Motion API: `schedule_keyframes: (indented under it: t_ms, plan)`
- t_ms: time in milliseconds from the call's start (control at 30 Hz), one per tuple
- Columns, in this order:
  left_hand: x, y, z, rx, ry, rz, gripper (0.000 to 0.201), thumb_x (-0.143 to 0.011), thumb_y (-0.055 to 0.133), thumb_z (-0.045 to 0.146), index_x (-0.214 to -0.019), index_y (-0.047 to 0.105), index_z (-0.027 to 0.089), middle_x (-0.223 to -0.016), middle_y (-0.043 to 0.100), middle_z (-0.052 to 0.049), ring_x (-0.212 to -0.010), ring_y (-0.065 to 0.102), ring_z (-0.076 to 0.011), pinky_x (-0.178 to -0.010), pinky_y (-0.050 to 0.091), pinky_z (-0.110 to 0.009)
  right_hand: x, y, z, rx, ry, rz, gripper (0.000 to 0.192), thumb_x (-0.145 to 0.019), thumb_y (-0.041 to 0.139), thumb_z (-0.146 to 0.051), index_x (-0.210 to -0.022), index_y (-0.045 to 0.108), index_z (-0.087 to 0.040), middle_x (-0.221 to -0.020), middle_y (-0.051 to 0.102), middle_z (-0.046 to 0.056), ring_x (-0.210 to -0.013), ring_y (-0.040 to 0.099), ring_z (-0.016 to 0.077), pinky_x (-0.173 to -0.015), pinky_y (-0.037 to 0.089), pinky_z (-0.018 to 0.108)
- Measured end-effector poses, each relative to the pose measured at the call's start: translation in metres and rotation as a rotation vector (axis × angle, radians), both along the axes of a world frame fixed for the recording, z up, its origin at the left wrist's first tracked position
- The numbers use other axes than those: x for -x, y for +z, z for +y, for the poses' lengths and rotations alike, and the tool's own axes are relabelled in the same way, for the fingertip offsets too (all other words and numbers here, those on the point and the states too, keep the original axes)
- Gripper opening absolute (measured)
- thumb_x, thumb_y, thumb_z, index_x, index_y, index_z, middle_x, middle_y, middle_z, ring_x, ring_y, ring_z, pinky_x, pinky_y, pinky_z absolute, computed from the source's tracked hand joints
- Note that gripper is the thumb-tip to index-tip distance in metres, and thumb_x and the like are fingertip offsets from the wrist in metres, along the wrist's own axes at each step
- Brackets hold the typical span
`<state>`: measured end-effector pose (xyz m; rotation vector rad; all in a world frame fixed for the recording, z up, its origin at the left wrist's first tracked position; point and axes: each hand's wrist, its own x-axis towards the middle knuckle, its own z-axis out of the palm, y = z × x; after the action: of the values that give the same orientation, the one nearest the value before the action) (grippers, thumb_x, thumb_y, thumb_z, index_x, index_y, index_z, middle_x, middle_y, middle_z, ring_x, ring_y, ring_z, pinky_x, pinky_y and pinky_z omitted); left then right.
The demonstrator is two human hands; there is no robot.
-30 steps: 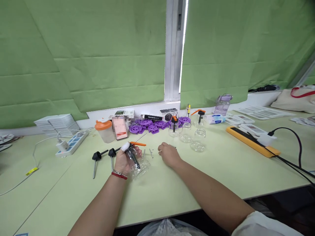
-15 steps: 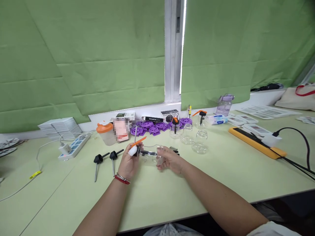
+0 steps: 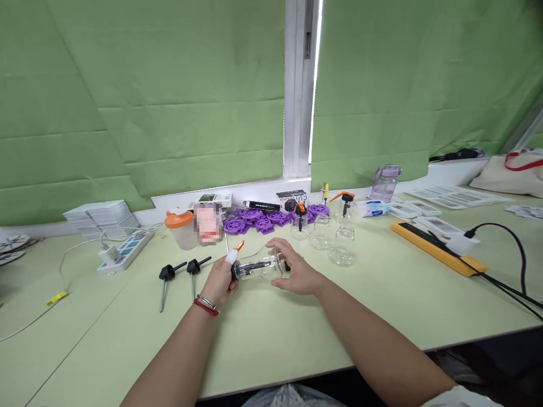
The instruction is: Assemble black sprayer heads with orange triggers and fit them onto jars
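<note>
A clear glass jar (image 3: 257, 269) lies sideways in mid-air between my hands, with a black shaft inside it. My left hand (image 3: 219, 281) is closed round the black cap at its neck; an orange-tipped lever and a metal rod stick out there. White wrapping covers my left thumb. Around the jar's wide base curve the fingers and thumb of my right hand (image 3: 297, 270), gripping it. Left of my hands lie two black funnel-shaped parts (image 3: 168, 273) with grey rods. Small black parts behind my right fingers are mostly hidden.
Behind stand two bare glass jars (image 3: 341, 249) and two capped ones with orange levers (image 3: 345, 206). Purple plastic pieces (image 3: 252, 216) lie along the wall. An orange-lidded cup (image 3: 181, 229), white power strip (image 3: 127, 251), yellow power strip (image 3: 436, 249) and lilac bottle (image 3: 385, 183) surround them.
The jar has tilted, its base end now higher. My right hand has shifted its hold, with fingers spread wider round the base. The orange lever has turned and shows only its tip.
</note>
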<state>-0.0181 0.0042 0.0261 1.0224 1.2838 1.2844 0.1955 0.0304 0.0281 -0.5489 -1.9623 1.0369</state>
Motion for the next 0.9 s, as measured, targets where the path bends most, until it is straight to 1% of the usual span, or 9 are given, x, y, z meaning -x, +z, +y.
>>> schedule_keyframes:
  t_ms: [100, 233, 333, 433, 533, 633, 700, 767, 900]
  plan:
    - [0.0, 0.0, -0.001, -0.1, 0.055, 0.047, 0.036, -0.078, 0.052, 0.052, -0.063, 0.041, 0.02, -0.046, 0.04, 0.007, -0.029, 0.029, -0.0055, -0.029, 0.022, -0.02, 0.001, -0.003, 0.003, 0.145, 0.038, 0.045, 0.074, -0.072, 0.068, -0.041, -0.135, 0.032, -0.034, -0.138, 0.03, 0.008, -0.117, 0.044, 0.0216, -0.091, 0.044, 0.037]
    - [-0.002, 0.002, -0.003, -0.243, 0.068, 0.21, 0.035, -0.08, 0.051, 0.049, -0.064, 0.043, 0.02, -0.044, 0.04, 0.007, -0.031, 0.036, -0.0067, -0.031, 0.026, -0.019, 0.003, -0.006, 0.003, 0.554, 0.015, -0.029, 0.064, -0.082, 0.042, -0.064, -0.135, 0.03, -0.03, -0.124, 0.044, 0.013, -0.083, 0.061, 0.0196, -0.062, 0.053, 0.035]
    - [-0.001, 0.004, -0.003, -0.182, 0.078, 0.144, 0.036, -0.079, 0.052, 0.051, -0.064, 0.043, 0.02, -0.043, 0.04, 0.007, -0.028, 0.032, -0.0064, -0.029, 0.025, -0.02, 0.001, -0.001, -0.002, 0.272, 0.01, -0.093, 0.068, -0.071, 0.065, -0.054, -0.129, 0.04, -0.031, -0.129, 0.044, 0.01, -0.1, 0.057, 0.0232, -0.078, 0.051, 0.039]
    - [0.0, 0.004, -0.002, -0.165, 0.092, 0.074, 0.036, -0.078, 0.052, 0.051, -0.064, 0.044, 0.019, -0.044, 0.041, 0.007, -0.027, 0.029, -0.0058, -0.028, 0.025, -0.02, 0.0, 0.002, -0.004, 0.011, -0.006, -0.026, 0.079, -0.064, 0.074, -0.045, -0.134, 0.037, -0.034, -0.144, 0.03, 0.007, -0.129, 0.034, 0.0263, -0.101, 0.037, 0.042]
    - [-0.001, 0.002, -0.001, -0.241, 0.107, 0.142, 0.035, -0.078, 0.053, 0.05, -0.063, 0.044, 0.02, -0.044, 0.041, 0.007, -0.029, 0.034, -0.0068, -0.029, 0.026, -0.02, 0.003, -0.005, 0.0, 0.322, -0.041, 0.037, 0.073, -0.079, 0.053, -0.058, -0.14, 0.023, -0.032, -0.137, 0.038, 0.011, -0.117, 0.049, 0.0247, -0.089, 0.046, 0.042]
    - [-0.001, -0.001, 0.0, -0.257, 0.084, 0.179, 0.035, -0.078, 0.054, 0.05, -0.063, 0.045, 0.02, -0.045, 0.042, 0.007, -0.029, 0.036, -0.0069, -0.029, 0.026, -0.02, 0.006, -0.01, 0.002, 0.565, -0.026, -0.055, 0.067, -0.082, 0.041, -0.063, -0.137, 0.029, -0.026, -0.116, 0.052, 0.012, -0.085, 0.063, 0.0214, -0.068, 0.054, 0.039]
    - [0.001, 0.0, 0.001, -0.203, 0.089, 0.146, 0.035, -0.076, 0.055, 0.051, -0.064, 0.046, 0.019, -0.045, 0.042, 0.007, -0.028, 0.034, -0.0065, -0.028, 0.025, -0.02, 0.005, -0.008, 0.0, 0.359, -0.041, -0.115, 0.07, -0.075, 0.06, -0.052, -0.135, 0.033, -0.027, -0.12, 0.05, 0.012, -0.089, 0.062, 0.0214, -0.074, 0.053, 0.04]
    - [0.005, 0.001, 0.002, -0.142, 0.097, 0.095, 0.036, -0.076, 0.055, 0.053, -0.064, 0.048, 0.019, -0.045, 0.044, 0.006, -0.027, 0.031, -0.0058, -0.027, 0.024, -0.02, 0.003, -0.003, -0.004, -0.012, -0.087, -0.141, 0.075, -0.068, 0.071, -0.032, -0.134, 0.035, -0.029, -0.132, 0.043, 0.01, -0.11, 0.053, 0.0237, -0.092, 0.046, 0.042]
    - [0.011, 0.004, 0.003, -0.058, 0.077, 0.016, 0.039, -0.073, 0.058, 0.054, -0.062, 0.049, 0.017, -0.044, 0.045, 0.006, -0.027, 0.027, -0.0044, -0.029, 0.018, -0.019, 0.005, 0.001, -0.007, -0.549, -0.111, -0.189, 0.065, -0.072, 0.059, -0.009, -0.131, 0.039, -0.026, -0.138, 0.04, 0.011, -0.131, 0.034, 0.0232, -0.107, 0.032, 0.046]
